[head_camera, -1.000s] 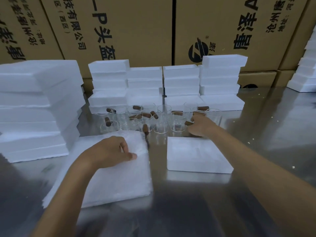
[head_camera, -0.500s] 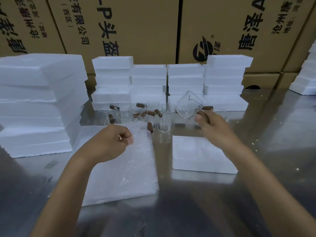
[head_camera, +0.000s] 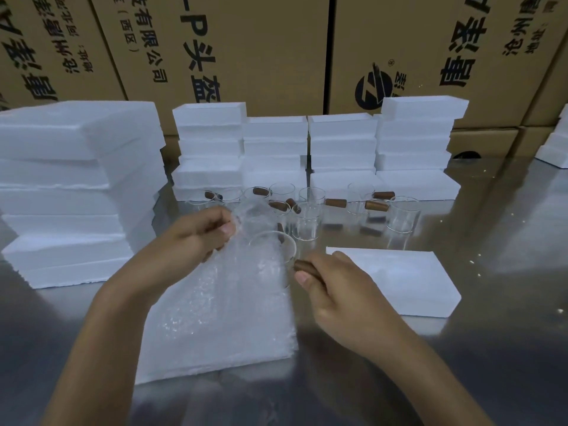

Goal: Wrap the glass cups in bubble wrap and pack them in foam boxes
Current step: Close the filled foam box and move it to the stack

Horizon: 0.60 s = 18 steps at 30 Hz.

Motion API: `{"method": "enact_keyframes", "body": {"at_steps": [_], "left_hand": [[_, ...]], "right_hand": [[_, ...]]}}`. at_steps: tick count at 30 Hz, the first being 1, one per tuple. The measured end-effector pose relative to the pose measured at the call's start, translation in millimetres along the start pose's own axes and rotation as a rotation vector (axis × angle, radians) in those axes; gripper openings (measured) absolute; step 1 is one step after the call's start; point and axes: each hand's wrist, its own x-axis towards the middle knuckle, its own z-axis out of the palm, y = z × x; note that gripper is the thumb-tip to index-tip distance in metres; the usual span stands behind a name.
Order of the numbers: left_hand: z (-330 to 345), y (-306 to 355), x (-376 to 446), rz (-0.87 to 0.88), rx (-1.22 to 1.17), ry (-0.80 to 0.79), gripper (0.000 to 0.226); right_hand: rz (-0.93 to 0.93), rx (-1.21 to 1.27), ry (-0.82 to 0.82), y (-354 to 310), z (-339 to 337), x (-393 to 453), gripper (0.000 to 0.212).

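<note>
My right hand (head_camera: 335, 285) grips the brown wooden handle of a clear glass cup (head_camera: 272, 250) and holds it just above the stack of bubble wrap (head_camera: 221, 312) on the steel table. My left hand (head_camera: 196, 235) pinches the far corner of the top bubble wrap sheet and lifts it beside the cup. Several more glass cups with wooden handles (head_camera: 307, 216) stand in a cluster behind. A closed white foam box (head_camera: 396, 278) lies to the right of my right hand.
Stacks of white foam boxes (head_camera: 276, 149) line the back of the table, with a taller pile of foam (head_camera: 70, 186) at the left. Printed cardboard cartons (head_camera: 246, 41) form a wall behind. More foam pieces (head_camera: 556, 142) sit at the far right.
My right hand has carried the glass cup from the cluster at the back over to the bubble wrap. My left hand has lifted the corner of the top sheet.
</note>
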Motion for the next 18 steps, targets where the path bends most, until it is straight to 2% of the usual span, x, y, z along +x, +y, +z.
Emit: {"method": "enact_keyframes", "body": {"at_steps": [2,4,7,9,10,12,13,14,16,18], "left_hand": [[8,8,-3,0.083,-0.091,-0.045,0.029],[18,14,-3,0.126,-0.168,-0.06,0.017],[29,26,3,0.12,-0.318,0.04,0.016],[32,34,10,0.057,-0.25,0.098,0.012],[33,35,12,0.031,-0.162,0.112,0.021],[36,29,12,0.086,-0.174,0.151,0.015],[37,26,9,0.108,-0.247,0.167,0.007],[39,24,5,0.128,-0.29,0.187,0.011],[42,21,3,0.153,-0.283,0.201,0.014],[46,22,3,0.179,-0.23,0.182,0.014]], "right_hand": [[-0.078,-0.159,0.016,-3,0,-1,0.014],[-0.104,-0.208,0.048,-5,-2,-2,0.014],[-0.051,-0.15,0.176,-4,-7,-3,0.011],[0.101,0.093,0.223,0,-12,-3,0.013],[0.2,0.282,0.21,2,-14,-1,0.016],[0.389,0.698,0.114,3,-22,1,0.025],[0.452,0.863,0.047,4,-26,1,0.03],[0.475,0.956,-0.017,4,-29,1,0.033],[0.415,0.879,-0.099,3,-30,-1,0.033],[0.275,0.556,-0.111,0,-27,-4,0.029]]}}
